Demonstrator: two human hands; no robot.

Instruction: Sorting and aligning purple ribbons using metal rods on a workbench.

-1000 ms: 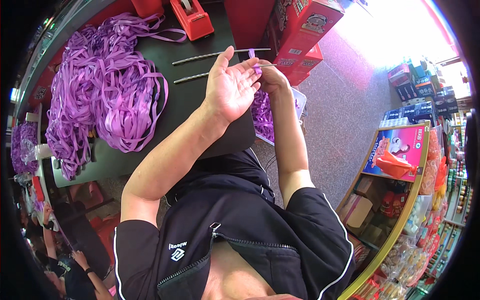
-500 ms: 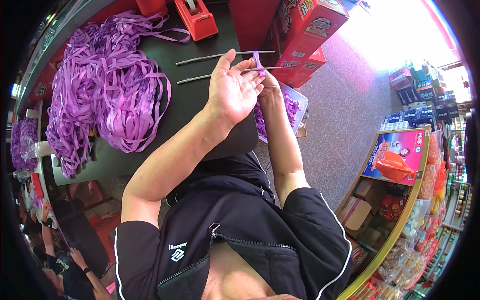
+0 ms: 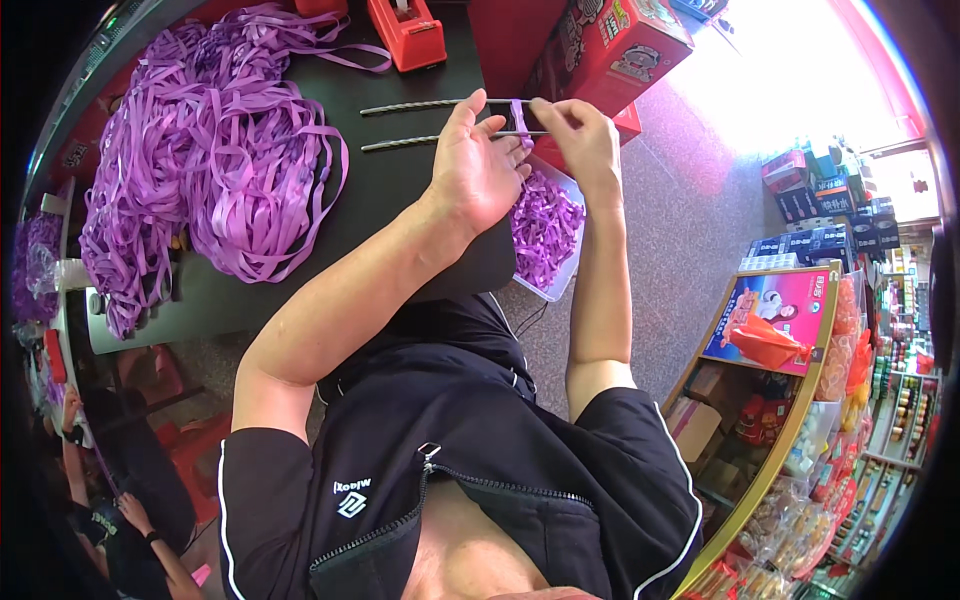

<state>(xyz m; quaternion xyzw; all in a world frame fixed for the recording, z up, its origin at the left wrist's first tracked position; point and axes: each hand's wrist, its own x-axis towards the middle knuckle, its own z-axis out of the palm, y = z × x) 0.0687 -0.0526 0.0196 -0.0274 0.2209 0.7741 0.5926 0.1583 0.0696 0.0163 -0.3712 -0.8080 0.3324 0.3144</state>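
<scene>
Over the black tabletop (image 3: 385, 185), upper centre, your left hand (image 3: 475, 172) spreads by twisted rods (image 3: 400, 144); your curled right hand (image 3: 588, 142), hold unclear, seemingly loops purple ribbon (image 3: 519, 118), next needing steadiness.

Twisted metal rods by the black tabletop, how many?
2: the far rod, farther from the body, and the near rod, closer to it. The left hand partly covers both; it might hide others.
</scene>
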